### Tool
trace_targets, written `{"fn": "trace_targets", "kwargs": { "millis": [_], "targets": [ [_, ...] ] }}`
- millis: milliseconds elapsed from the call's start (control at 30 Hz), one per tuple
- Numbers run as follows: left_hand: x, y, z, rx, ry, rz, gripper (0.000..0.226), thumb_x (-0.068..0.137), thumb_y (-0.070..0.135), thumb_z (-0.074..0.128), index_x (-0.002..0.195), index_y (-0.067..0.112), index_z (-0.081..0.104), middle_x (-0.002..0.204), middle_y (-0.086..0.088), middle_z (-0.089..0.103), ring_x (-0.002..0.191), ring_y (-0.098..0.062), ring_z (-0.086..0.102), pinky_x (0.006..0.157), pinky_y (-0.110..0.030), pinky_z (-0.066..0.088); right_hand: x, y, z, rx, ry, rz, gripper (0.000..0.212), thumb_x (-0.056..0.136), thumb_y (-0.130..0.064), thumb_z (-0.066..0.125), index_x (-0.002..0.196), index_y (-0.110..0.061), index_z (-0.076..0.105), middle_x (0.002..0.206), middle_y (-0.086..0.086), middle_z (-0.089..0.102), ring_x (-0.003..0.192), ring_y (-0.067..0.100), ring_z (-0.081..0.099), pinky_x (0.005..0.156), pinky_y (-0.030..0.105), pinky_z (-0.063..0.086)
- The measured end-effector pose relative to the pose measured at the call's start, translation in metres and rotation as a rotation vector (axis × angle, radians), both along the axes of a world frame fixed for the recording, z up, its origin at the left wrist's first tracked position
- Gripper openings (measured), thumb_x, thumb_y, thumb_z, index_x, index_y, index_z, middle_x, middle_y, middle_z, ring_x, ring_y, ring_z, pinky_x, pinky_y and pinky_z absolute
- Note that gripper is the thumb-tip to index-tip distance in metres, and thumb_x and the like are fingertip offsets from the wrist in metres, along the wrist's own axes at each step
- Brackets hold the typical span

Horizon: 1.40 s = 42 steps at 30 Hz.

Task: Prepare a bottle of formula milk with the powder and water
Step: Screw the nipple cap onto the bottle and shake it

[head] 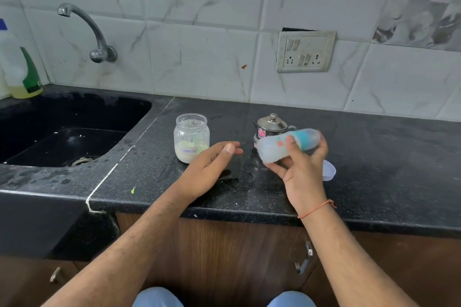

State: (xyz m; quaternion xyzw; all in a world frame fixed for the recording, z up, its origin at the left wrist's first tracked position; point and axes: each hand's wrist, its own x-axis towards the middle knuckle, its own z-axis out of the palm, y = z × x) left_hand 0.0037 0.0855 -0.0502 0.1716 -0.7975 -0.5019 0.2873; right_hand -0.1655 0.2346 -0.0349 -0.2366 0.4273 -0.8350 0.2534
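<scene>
At the near edge of the black speckled desk [374,162], we see two bare forearms reaching in over wooden cabinet doors [224,252], the right wrist wearing a thin orange thread [316,209]. The left hand [209,169] hovers over the desk with palm turned inward, its grip slack and holding nothing, fingers loosely extended toward the right. The right hand [301,167] has its grip closed around a baby bottle [287,144], thumb across the front and fingers curled behind; the bottle is tipped almost on its side above the desk, base to the left, teal collar to the right, with pale cloudy liquid inside (its outline is blurred). Just beside the right hand, partly hidden behind it, a pale translucent cap [329,169] lies on the desk. A small green fleck [133,190] sits near the front edge at the left end of the desk.

Farther back, a clear open jar [191,137] labelled "formula" stands on the desk just beyond the left hand's fingertips, with pale powder in its lower part. To its right, behind the bottle, stands a small steel pot [270,124] with a knobbed lid. The black sink [64,132] is set into the left end of the desk, a curved metal tap [94,32] on the wall above it and a bottle of yellowish liquid [22,72] at the back left corner. A switch and socket plate [305,51] is fixed to the marbled wall tiles behind.
</scene>
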Motion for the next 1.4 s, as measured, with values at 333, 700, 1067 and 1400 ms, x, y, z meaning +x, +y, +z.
{"fn": "trace_targets", "kwargs": {
  "millis": [333,700,1067,1400],
  "targets": [
    [0.000,-0.002,-0.001,0.031,-0.002,0.024,0.070,0.101,0.075,0.033,0.144,0.031,0.066,0.132,0.021,0.077,0.134,0.002,0.063,0.119,-0.043,0.050,0.002,-0.001,0.002,0.100,0.108,0.126,0.067,0.091,-0.013,0.075,0.145,-0.037,0.042,0.132,0.009,0.068,0.114,0.038,0.072,0.071,0.060,0.062],
    [-0.002,-0.002,-0.001,0.030,-0.012,0.021,0.071,0.101,0.076,0.032,0.144,0.031,0.067,0.132,0.020,0.076,0.135,0.002,0.063,0.119,-0.045,0.051,-0.001,-0.004,-0.002,-0.011,0.007,0.024,0.064,0.099,-0.007,0.069,0.147,-0.036,0.038,0.139,0.008,0.064,0.124,0.038,0.068,0.076,0.064,0.061],
    [-0.002,-0.002,-0.001,0.037,-0.012,0.034,0.059,0.106,0.067,0.036,0.141,0.033,0.068,0.131,0.022,0.076,0.134,0.001,0.064,0.119,-0.045,0.051,0.003,-0.005,-0.002,0.162,0.204,0.156,0.066,0.097,-0.004,0.070,0.143,-0.043,0.042,0.137,0.012,0.066,0.119,0.040,0.070,0.070,0.056,0.063],
    [-0.003,-0.004,-0.003,0.033,-0.003,0.030,0.061,0.104,0.070,0.035,0.140,0.034,0.069,0.131,0.022,0.076,0.135,0.001,0.063,0.119,-0.045,0.051,-0.003,-0.010,-0.003,0.048,0.064,0.030,0.064,0.100,-0.008,0.070,0.145,-0.040,0.038,0.141,0.009,0.061,0.125,0.037,0.067,0.078,0.070,0.060]
  ]
}}
